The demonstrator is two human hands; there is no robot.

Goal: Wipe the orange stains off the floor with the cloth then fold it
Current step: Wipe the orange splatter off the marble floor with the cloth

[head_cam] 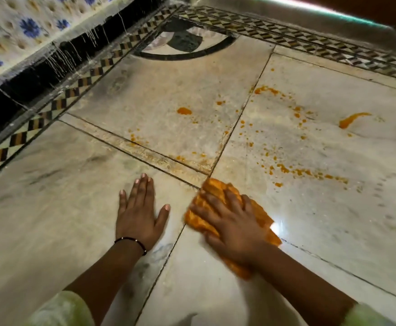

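The right hand [233,222] presses flat, fingers spread, on the orange cloth [215,189] at the floor [309,220] tile joint. The left hand [139,212] rests open on the marble just beside it. Orange stains [353,119] speckle the tiles beyond.

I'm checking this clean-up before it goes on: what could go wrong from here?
1. The cloth under the right hand is already orange, so it may smear the stains rather than lift them.
2. The streak and the blob lie far ahead; they could be missed.
3. The left hand bears flat on glossy floor; it might slip if wet.
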